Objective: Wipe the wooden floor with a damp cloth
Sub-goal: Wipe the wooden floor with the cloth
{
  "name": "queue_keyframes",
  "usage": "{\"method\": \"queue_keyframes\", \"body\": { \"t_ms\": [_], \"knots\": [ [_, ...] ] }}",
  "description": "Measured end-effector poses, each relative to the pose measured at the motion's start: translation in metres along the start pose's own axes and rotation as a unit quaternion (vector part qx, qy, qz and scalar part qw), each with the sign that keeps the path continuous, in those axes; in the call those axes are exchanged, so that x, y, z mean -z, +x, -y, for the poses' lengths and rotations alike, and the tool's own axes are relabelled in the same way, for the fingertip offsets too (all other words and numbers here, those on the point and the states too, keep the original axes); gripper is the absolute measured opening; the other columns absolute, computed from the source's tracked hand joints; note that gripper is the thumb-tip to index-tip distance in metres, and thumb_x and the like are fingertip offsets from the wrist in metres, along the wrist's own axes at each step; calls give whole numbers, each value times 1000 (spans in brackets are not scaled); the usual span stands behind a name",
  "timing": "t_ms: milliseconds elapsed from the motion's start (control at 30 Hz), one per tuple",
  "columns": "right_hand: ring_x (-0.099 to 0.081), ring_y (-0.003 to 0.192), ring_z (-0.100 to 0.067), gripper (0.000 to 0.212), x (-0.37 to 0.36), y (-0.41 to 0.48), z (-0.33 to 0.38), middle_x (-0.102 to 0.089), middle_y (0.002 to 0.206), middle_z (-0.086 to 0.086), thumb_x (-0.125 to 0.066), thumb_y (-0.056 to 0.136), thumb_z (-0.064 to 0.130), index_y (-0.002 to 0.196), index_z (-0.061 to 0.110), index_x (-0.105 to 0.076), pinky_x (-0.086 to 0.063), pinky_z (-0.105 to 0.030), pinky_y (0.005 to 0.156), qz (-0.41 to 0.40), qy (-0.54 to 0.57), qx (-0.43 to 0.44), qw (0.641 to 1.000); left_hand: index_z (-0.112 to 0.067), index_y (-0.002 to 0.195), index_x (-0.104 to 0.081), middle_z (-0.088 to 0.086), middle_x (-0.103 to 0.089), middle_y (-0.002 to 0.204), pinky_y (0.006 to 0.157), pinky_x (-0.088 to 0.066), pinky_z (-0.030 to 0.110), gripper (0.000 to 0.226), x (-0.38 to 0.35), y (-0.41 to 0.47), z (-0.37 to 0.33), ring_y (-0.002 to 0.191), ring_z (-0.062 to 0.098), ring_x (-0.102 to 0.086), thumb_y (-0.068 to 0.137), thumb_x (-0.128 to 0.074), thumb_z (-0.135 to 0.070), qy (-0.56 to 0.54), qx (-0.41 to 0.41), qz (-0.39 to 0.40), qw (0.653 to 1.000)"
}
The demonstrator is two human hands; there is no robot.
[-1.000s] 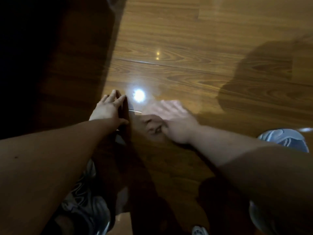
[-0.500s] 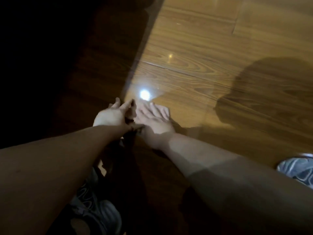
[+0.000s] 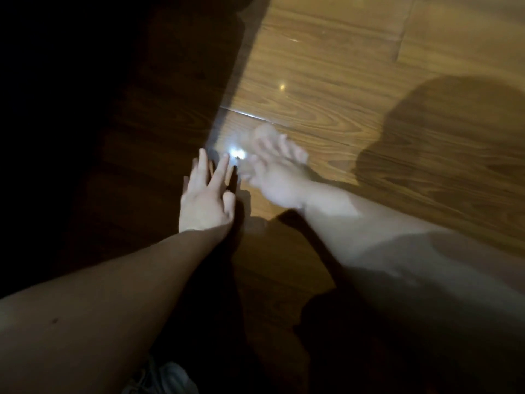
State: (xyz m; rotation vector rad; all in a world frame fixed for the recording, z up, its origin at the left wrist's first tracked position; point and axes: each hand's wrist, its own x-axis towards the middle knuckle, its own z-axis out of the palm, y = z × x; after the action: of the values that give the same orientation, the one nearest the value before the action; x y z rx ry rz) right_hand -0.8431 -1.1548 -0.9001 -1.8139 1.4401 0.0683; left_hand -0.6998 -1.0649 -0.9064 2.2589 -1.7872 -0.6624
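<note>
1. Change: the right hand [image 3: 272, 172] has swung forward and away from the left hand [image 3: 206, 197], which it touched half a second ago. Its blur indicates a sweep in progress.
2. Meaning: judged to be a wiping stroke across the wooden floor [image 3: 341, 81], beside the glare spot [image 3: 237, 153].
3. Task item: no damp cloth is visible. Whether one lies under the right palm cannot be told.
4. Pose: both arms are extended, palms down, fingers spread, gripping nothing visible. The left hand rests at the shadow edge.
</note>
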Motion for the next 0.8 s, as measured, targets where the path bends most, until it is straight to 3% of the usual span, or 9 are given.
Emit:
{"method": "queue_keyframes", "body": {
  "t_ms": [67,133,267,433,500,567,667,733,800],
  "knots": [
    [-42,131,-28,48,6,-4,17,-49,141,-5,-19,101,41,131,28,-53,-35,-36,103,-3,65,-4,998,-35,153,-15,11,0,162,118,-9,45,62,-10,-3,-15,149,28,-3,94,-35,-35,1,-8,23,1000],
    [-55,115,-31,45,30,15,11,-60,126,-11,-24,101,37,120,19,-61,-37,-31,84,-130,124,-65,982,-40,152,-12,10,4,162,119,-5,46,60,-18,11,-29,149,27,3,97,-36,-48,32,-6,26,999],
    [-33,139,-23,41,53,17,-34,-44,147,-9,-26,104,27,132,15,-54,-20,-27,112,-240,47,-84,966,-41,151,-18,7,6,162,116,9,47,63,-44,29,-69,148,28,12,93,-35,-59,115,-17,16,993],
    [3,149,-21,47,49,25,-56,-6,162,1,-26,104,35,150,29,-28,4,-43,119,-172,-26,-58,983,-34,149,-31,5,-26,157,118,-5,45,64,-17,63,-22,146,29,-14,88,-51,-34,171,-274,101,941],
    [4,149,-23,48,43,29,-54,-4,162,0,-27,103,35,151,31,-25,4,-47,118,-146,-55,-44,987,-38,148,-30,5,-19,160,117,-14,51,69,15,62,44,146,30,-15,82,-49,-32,183,-189,103,959],
    [5,149,-23,50,41,29,-56,-3,162,0,-28,102,35,151,32,-23,5,-47,118,-146,-77,-38,985,-36,151,-22,7,-6,162,114,-13,57,67,36,55,98,147,32,-6,88,-44,-31,228,31,66,971],
    [5,149,-24,51,45,44,-43,-2,162,0,-27,101,35,152,32,-19,5,-47,118,-161,-99,-35,981,-29,152,-12,13,-1,160,111,-15,61,58,54,71,105,145,38,-6,98,-32,-38,110,372,-20,922],
    [7,148,-25,52,49,61,-40,0,162,-1,-25,101,37,152,32,-17,4,-50,118,-159,-135,-43,977,-20,152,-16,19,-5,159,111,-19,58,59,40,84,71,144,41,-11,98,-29,-42,118,348,-53,929],
    [8,148,-27,52,48,77,-36,2,162,-1,-23,101,40,152,33,-16,5,-52,118,-155,-141,-67,975,-17,147,-34,21,-21,156,113,-19,47,54,15,75,32,143,38,-21,98,-36,-37,154,153,-70,974]
  ]
}}
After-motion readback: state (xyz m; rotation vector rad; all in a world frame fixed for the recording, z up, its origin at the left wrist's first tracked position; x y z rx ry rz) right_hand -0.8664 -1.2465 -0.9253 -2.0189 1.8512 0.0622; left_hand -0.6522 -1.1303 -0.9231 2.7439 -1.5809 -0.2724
